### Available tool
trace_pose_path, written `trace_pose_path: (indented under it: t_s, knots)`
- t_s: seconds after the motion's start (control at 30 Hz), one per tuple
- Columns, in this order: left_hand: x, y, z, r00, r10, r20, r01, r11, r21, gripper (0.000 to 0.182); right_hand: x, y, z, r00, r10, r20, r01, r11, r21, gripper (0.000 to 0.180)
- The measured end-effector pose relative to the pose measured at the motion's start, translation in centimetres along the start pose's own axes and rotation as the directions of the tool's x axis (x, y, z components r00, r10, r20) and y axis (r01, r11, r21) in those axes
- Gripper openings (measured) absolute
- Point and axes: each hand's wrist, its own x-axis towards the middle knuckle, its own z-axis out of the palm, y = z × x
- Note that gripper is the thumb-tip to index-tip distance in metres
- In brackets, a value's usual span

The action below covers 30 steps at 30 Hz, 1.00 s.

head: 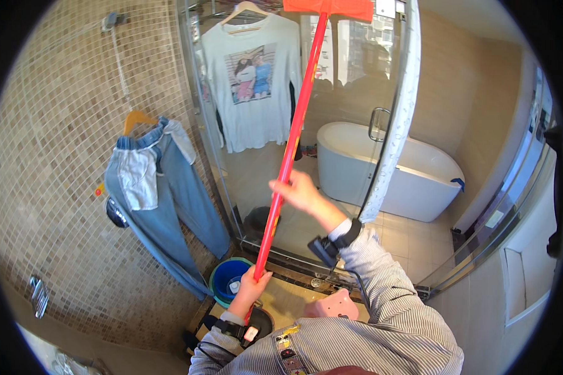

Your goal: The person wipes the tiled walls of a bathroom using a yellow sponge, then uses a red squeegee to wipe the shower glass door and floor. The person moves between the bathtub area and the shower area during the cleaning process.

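A long red pole [300, 115] slants up across the middle of the view, with a wide red head [352, 8] at its top, against the upper part of a glass shower door [342, 101]; whether it touches the glass I cannot tell. My left hand [252, 289] is closed around the pole's lower part. Higher up, my right hand [300, 191] holds the pole near its middle, thumb across it. Beyond the glass hangs a white long-sleeved shirt [258, 122] on a hanger. The pole's lower end passes behind my left wrist.
Jeans [169, 187] hang on a hanger along the mosaic-tiled wall [65, 154] at left. A blue basin [230, 276] stands on the floor, near a pink plastic stool [340, 303]. A white bathtub [422, 192] stands beyond the door, which has a metal handle [379, 124].
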Motion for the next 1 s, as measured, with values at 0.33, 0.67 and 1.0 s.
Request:
trace_pose_path:
  t_s: [0.33, 0.67, 1.0]
  knots:
    - [-9.4, -9.8, 1.4, 0.886, -0.457, 0.082, 0.444, 0.886, 0.136, 0.024, -9.6, 12.0, 2.9, 0.96, 0.214, 0.182, -0.222, 0.975, 0.024, 0.019]
    - [2.1, -3.0, 4.7, 0.94, -0.295, 0.173, 0.306, 0.951, -0.036, 0.018, -0.4, 4.2, -2.4, 0.995, -0.029, -0.094, 0.028, 1.0, -0.004, 0.023]
    - [-9.6, -12.5, -3.9, 0.799, -0.575, 0.175, 0.536, 0.813, 0.227, 0.021, -8.6, 13.0, 7.9, 0.868, 0.451, 0.205, -0.469, 0.882, 0.041, 0.024]
